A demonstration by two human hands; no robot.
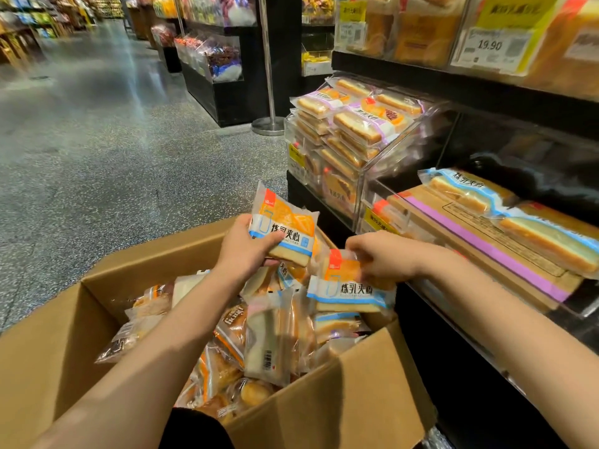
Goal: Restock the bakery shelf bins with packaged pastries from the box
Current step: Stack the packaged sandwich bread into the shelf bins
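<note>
Picking is under way — one pastry pack point(285, 228) is held in the left hand point(246, 246), another pack point(348, 285) pinched by the right hand point(379, 256) above the box point(340, 406); next, both are to be carried to the bin point(479, 241) at two o'clock.

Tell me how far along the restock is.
Done: two blue-striped packs lie in the near bin. In hand: the left hand and right hand each grip a blue-striped pack. Left: the cardboard box holds many packaged pastries.
</note>
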